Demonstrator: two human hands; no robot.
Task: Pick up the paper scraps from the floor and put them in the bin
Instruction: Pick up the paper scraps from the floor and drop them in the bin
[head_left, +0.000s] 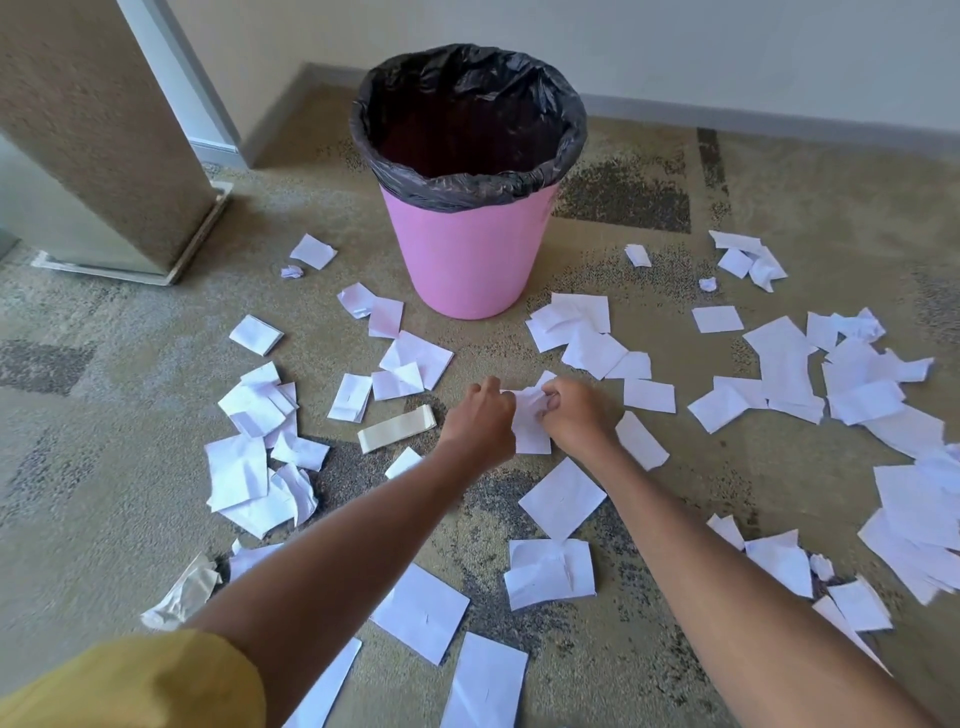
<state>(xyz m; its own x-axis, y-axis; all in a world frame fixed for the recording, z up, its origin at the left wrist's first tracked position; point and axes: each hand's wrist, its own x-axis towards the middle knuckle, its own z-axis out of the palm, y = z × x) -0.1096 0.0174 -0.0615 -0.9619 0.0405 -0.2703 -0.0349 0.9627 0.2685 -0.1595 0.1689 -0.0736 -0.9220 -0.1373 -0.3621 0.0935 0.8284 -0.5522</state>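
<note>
Crouched over a carpeted floor (130, 364), a person brings the left hand (480, 418) and right hand (574, 415) together on one white paper scrap (531, 426) in the middle of the floor. Each grip is curled, pinching the upper part of that sheet from either side, and the paper crumples between them and hangs downward. Whether its lower edge touches the floor cannot be told. The pink bin (467, 254), lined with a black bag (467, 182) folded over its rim, stands upright beyond the hands, near the floor's far edge by the wall (727, 41). More paper scraps (563, 499) lie strewn around the foot of the bin and out toward the floor's left, right and near edges, some flat, some crumpled, many overlapping. A folded beige strip (397, 428) lies just left of the left hand. A yellow sleeve (130, 680) shows at the near left corner.
</note>
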